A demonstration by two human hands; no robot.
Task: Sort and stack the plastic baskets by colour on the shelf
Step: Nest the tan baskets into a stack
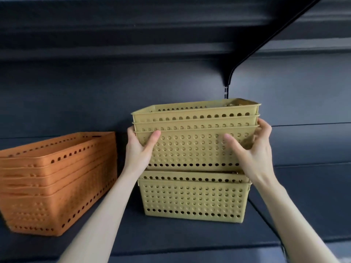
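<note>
Three nested yellow perforated baskets [193,147] are held just above two more yellow baskets [193,200] that stand nested on the dark shelf [152,234]. My left hand [140,149] grips the held stack's left end, thumb on its front wall. My right hand [254,149] grips its right end the same way. The bottom of the held stack sits at the rim of the lower baskets. To the left on the same shelf stands a nested stack of several orange perforated baskets [57,183].
A dark back panel [95,95] closes the shelf behind. An upper shelf with a black bracket [233,71] hangs above the yellow baskets. A gap separates the orange and yellow stacks. More shelf surface lies to the right.
</note>
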